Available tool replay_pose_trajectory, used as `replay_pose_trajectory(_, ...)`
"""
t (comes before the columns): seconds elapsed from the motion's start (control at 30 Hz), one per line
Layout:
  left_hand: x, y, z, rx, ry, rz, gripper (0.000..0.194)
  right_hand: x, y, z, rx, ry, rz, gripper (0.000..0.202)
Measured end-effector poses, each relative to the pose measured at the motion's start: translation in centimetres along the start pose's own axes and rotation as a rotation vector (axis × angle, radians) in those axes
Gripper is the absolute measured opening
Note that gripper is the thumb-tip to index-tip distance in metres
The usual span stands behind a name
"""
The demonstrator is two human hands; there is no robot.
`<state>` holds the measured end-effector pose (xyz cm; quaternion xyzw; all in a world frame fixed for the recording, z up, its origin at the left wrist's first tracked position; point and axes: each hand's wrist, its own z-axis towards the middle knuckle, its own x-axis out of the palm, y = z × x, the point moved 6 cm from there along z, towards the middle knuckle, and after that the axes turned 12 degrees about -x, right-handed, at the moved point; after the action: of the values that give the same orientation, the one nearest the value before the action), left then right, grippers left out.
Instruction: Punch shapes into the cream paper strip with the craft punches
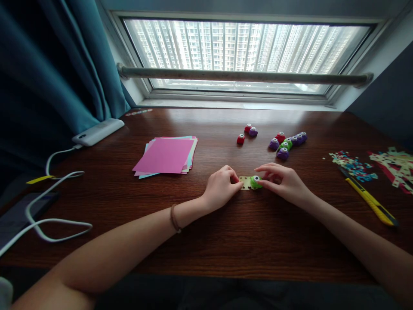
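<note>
On the dark wooden table (226, 232), my left hand (222, 186) pinches the left end of a small pale yellow paper strip (245, 182). My right hand (282, 181) grips a small green craft punch (256, 181) that sits on the strip's right end. Both hands rest on the table near its middle. The strip shows several punched holes; most of it is hidden between my fingers.
A stack of coloured paper with a pink top sheet (166, 155) lies to the left. Several red, purple and green punches (285, 142) stand behind my hands. A yellow utility knife (369, 200), paper scraps (355, 165), a power bank (97, 131) and white cable (48, 224) lie at the sides.
</note>
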<state>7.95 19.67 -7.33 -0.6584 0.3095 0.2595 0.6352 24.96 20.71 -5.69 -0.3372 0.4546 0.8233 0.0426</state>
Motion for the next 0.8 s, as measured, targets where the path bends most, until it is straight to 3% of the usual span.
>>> replay_pose_trajectory(0.1, 0.0, 0.0, 0.0, 0.020, -0.001, 0.027, 0.020, -0.5, -0.1, 1.2, 0.044, -0.135, -0.005, 0.028)
replay_pose_trajectory(0.2, 0.0, -0.1, -0.1, 0.047, -0.008, 0.066, 0.022, -0.1, 0.0, 3.0, 0.036, -0.189, -0.190, 0.024)
replay_pose_trajectory(0.33, -0.1, -0.2, -0.2, 0.068, -0.031, 0.117, 0.021, 1.7, 0.3, 5.1, -0.017, -0.109, -0.529, 0.025)
replay_pose_trajectory(0.6, 0.1, -0.4, -0.4, 0.066, -0.062, 0.160, 0.021, 3.5, -0.8, 5.0, 0.203, 0.058, -0.748, 0.026)
replay_pose_trajectory(0.7, -0.2, -0.5, -0.8, 0.072, -0.160, 0.156, 0.046, 3.6, -1.5, 4.8, 0.289, 0.119, -0.756, 0.028)
replay_pose_trajectory(0.8, -0.5, -1.9, -1.5, 0.262, -0.228, 0.226, 0.063, 3.6, -1.5, 4.7, 0.311, 0.149, -0.787, 0.031)
